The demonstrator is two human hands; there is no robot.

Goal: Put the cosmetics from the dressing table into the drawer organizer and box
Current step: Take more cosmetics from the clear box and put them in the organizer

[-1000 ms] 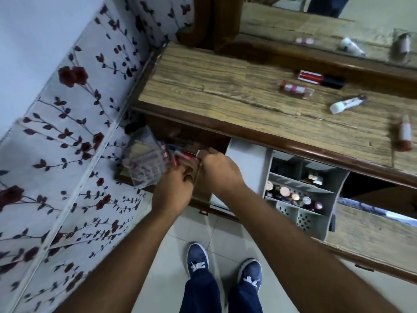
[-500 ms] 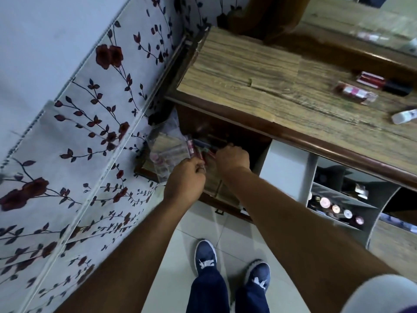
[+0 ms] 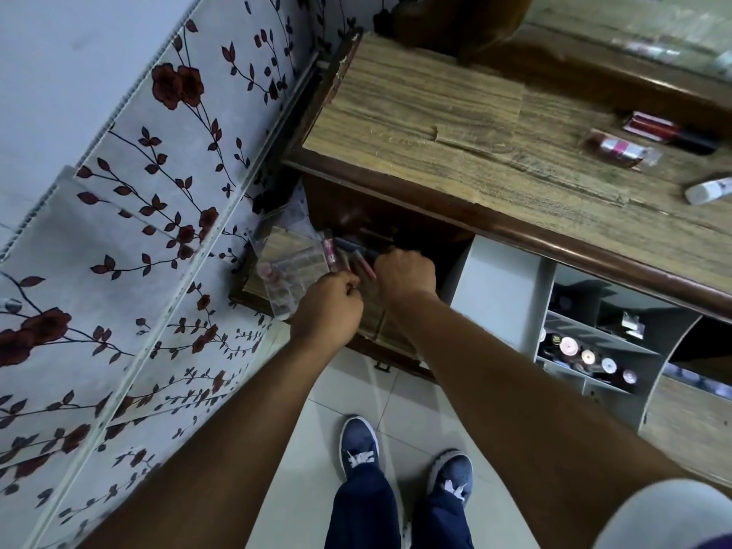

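1. two hands meet over the open left drawer [image 3: 368,307], knuckles up, fingers curled; the left hand [image 3: 326,307] and right hand [image 3: 404,271] are almost touching.
2. several slim cosmetic tubes [image 3: 348,257], pink and dark, fan out just beyond the knuckles of both hands, up and to the left of the grip.
3. the right hand's grip is closed around the near ends of those tubes; the fingertips are hidden under the hand.
4. the left hand's grip is curled tight next to the tubes, at the edge of a clear plastic box [image 3: 283,267]; whether it pinches a tube or the box's edge, i cannot tell.
5. the clear box lies just left of the left hand, tilted in the drawer, with small pinkish items blurred inside.
6. a grey drawer organizer [image 3: 586,346] stands well to the right of the right forearm, holding a row of round-capped cosmetics [image 3: 588,356].
7. on the table [image 3: 435,124], far up and right of the grip, lie a red tube [image 3: 653,126], a clear-wrapped red item [image 3: 622,150] and a white tube [image 3: 709,190].
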